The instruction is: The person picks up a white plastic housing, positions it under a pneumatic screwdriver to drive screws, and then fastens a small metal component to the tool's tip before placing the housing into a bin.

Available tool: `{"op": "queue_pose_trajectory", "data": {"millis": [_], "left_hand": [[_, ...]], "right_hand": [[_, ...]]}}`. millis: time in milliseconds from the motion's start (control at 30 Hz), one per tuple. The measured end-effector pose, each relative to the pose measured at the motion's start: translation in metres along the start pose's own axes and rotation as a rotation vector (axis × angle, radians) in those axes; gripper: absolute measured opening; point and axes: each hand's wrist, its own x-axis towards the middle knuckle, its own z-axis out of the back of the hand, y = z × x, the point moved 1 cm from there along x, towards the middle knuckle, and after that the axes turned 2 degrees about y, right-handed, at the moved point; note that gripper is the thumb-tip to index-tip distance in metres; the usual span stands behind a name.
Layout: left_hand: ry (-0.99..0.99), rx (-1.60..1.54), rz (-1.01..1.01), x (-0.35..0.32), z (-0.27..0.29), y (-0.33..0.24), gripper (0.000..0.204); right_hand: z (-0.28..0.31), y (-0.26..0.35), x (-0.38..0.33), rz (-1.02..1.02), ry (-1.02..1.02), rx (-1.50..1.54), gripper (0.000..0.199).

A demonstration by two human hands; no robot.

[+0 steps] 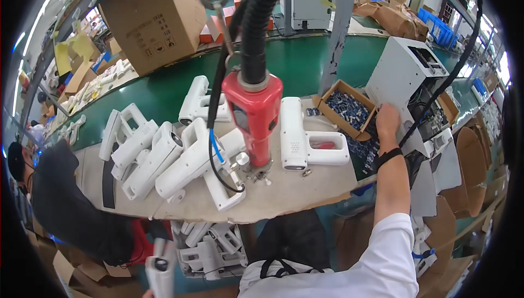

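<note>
At the bottom left edge, my left hand [148,294] is closed around a white handheld device [160,275], blurred and mostly upright. Only a bit of that hand shows. My right arm reaches forward; my right hand [388,119] is at the right side of a small cardboard box [349,105] of small metallic parts, with its fingers curled. What they hold, if anything, is hidden. A white device with a loop handle [293,134] lies on the cardboard-covered bench, left of that box. Beside it hangs a red power screwdriver [254,113], tip down near the bench top.
Several similar white devices [147,159] lie piled on the left of the bench. More fill a bin [244,243] below its front edge. A white machine [403,71] stands at the right. A large carton [150,22] stands far left, and a person's dark sleeve [71,205] is nearer.
</note>
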Motion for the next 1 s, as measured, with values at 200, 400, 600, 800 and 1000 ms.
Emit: {"op": "queue_pose_trajectory", "data": {"millis": [200, 400, 600, 800, 1000], "left_hand": [[0.203, 0.264, 0.322, 0.045, -0.037, 0.118, 0.043], [-0.013, 0.664, 0.045, 0.102, -0.07, 0.226, 0.055], [-0.1, 1.033, -0.032, 0.131, -0.138, 0.197, 0.053], [-0.194, 1.162, -0.058, 0.177, -0.178, 0.221, 0.07], [-0.156, 1.249, -0.048, 0.189, -0.18, 0.229, 0.076]], "right_hand": [[-0.018, -0.01, 0.007, -0.03, -0.007, -0.006, 0.022], [-0.017, -0.011, 0.001, 0.04, -0.052, -0.045, 0.023], [0.055, 0.021, -0.061, -0.088, -0.072, 0.455, 0.034], [0.127, 0.005, -0.224, -0.062, 0.35, 1.019, 0.025], [0.094, -0.013, -0.294, -0.144, 0.744, 1.104, 0.016]]}}
